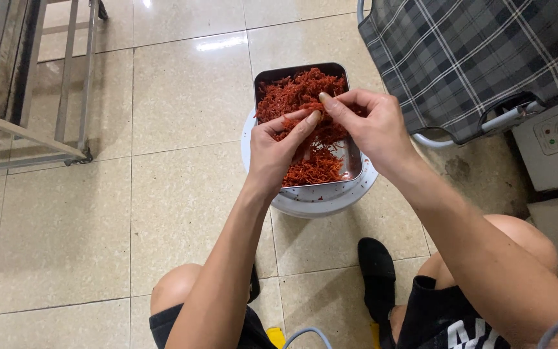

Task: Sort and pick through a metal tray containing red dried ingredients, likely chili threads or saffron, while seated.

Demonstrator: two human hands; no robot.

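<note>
A heap of red shredded strands (301, 97) is held in a rectangular metal tray (354, 161), which is set on a round white base (321, 201) on the tiled floor (188, 194). Directly above the tray, a small clump of strands is pinched between the closed fingertips of the left hand (276, 152) and the right hand (369, 126), the two hands touching. A plaid-covered folding chair (473, 58) is seen just right of the tray, and a metal rack (27, 84) well to its left.

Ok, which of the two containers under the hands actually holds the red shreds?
The rectangular metal tray holds the red shreds. The round white tub only sits beneath it, its rim showing around the tray's near end.
</note>
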